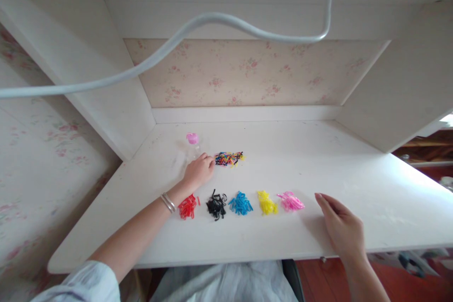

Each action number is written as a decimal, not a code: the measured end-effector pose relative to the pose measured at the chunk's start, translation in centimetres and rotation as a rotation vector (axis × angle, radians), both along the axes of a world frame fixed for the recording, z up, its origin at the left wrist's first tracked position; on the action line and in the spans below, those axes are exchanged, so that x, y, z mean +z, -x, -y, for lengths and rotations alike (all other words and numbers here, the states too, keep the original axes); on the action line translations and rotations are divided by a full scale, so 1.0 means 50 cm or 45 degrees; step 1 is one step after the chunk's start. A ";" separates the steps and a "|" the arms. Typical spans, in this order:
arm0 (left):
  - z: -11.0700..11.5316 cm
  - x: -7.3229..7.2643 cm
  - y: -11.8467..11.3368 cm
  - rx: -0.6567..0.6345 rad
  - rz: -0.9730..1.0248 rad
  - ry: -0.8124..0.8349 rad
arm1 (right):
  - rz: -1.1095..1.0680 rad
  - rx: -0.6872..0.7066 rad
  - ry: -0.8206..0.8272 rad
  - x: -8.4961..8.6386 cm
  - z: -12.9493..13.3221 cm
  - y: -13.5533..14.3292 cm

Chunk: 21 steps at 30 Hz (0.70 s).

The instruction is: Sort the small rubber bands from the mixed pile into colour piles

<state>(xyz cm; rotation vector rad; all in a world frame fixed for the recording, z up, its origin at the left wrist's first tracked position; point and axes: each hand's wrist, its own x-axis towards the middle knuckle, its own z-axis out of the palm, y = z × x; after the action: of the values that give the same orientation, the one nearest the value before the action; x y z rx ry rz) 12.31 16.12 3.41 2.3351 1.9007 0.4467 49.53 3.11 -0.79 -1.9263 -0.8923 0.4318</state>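
A pile of mixed-colour small rubber bands (229,158) lies near the middle of the white table. My left hand (200,170) is at its left edge, fingers bent and pressed together; whatever they pinch is hidden. In front lies a row of single-colour rubber band piles: red (187,206) below my left wrist, then black (216,205), blue (241,203), yellow (267,203) and pink (290,201). To the right of the pink pile, my right hand (341,224) rests curled by the table's front edge, with nothing seen in it.
Behind my left hand is a small clear container with a pink lid (192,138), partly hidden. A white cable (219,18) hangs across the upper view. White side panels (399,75) and a floral back wall (244,73) enclose the table (276,240).
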 end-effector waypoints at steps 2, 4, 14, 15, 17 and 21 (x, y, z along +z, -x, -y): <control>-0.003 0.001 0.000 -0.009 0.038 0.001 | 0.003 0.001 -0.008 -0.001 0.000 0.000; -0.007 0.003 0.000 -0.017 0.078 0.001 | 0.011 0.010 -0.019 -0.001 0.002 -0.001; -0.011 0.006 -0.001 -0.041 0.210 0.019 | 0.087 0.047 -0.016 0.005 0.003 0.001; -0.010 0.006 0.000 -0.035 0.212 0.024 | 0.081 0.046 -0.017 0.005 0.003 0.001; -0.009 0.007 0.001 -0.027 0.214 0.036 | 0.067 0.036 -0.019 0.006 0.003 0.002; -0.007 0.010 0.007 -0.011 0.206 0.072 | 0.051 0.034 0.026 0.009 0.004 0.003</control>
<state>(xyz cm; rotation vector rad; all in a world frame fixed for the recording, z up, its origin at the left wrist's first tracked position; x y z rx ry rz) 11.95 16.48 3.89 2.1983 1.8053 0.5548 49.39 2.89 -0.36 -1.9498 -0.9434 0.4208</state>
